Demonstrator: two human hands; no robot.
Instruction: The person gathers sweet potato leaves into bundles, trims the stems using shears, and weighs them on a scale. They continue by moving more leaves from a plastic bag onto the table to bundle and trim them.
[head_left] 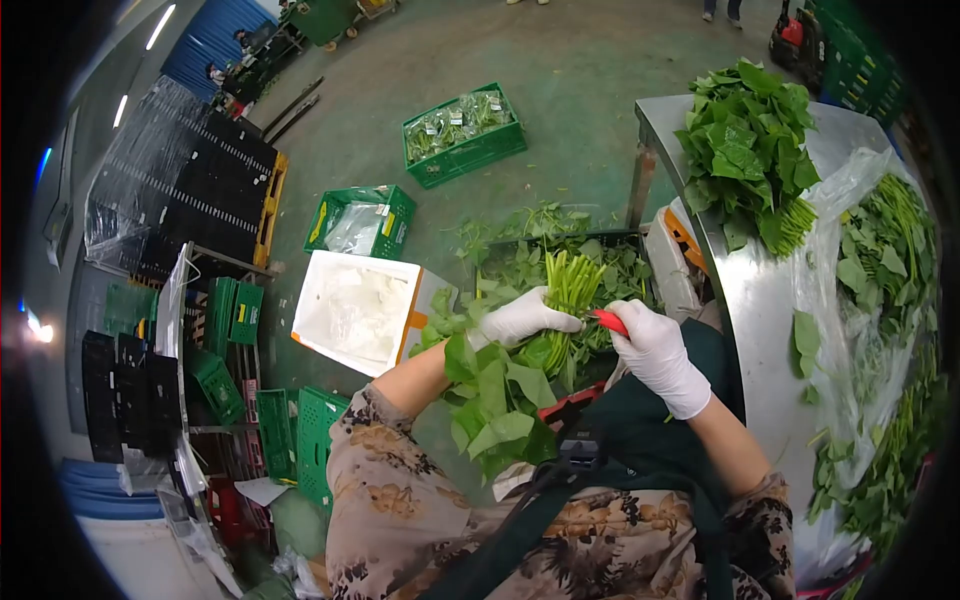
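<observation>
My left hand [527,317], in a white glove, is closed around a bunch of leafy greens [573,283]. The cut stems point up and away from me, and broad leaves hang below toward my lap. In my white-gloved right hand [655,350] is a small red-handled cutting tool [608,321], its tip touching or close beside the stems. Whether it is a knife or shears is not clear, as my fingers cover much of it. Beneath both hands, loose greens fill a dark crate [640,240].
On my right, a metal table [745,330] bears a big bundle of greens [750,150] and more greens on plastic sheeting [835,330]. A white foam box [350,310] stands to the left. Beyond are green crates [465,160], one with bagged greens, and wrapped black crates [180,180].
</observation>
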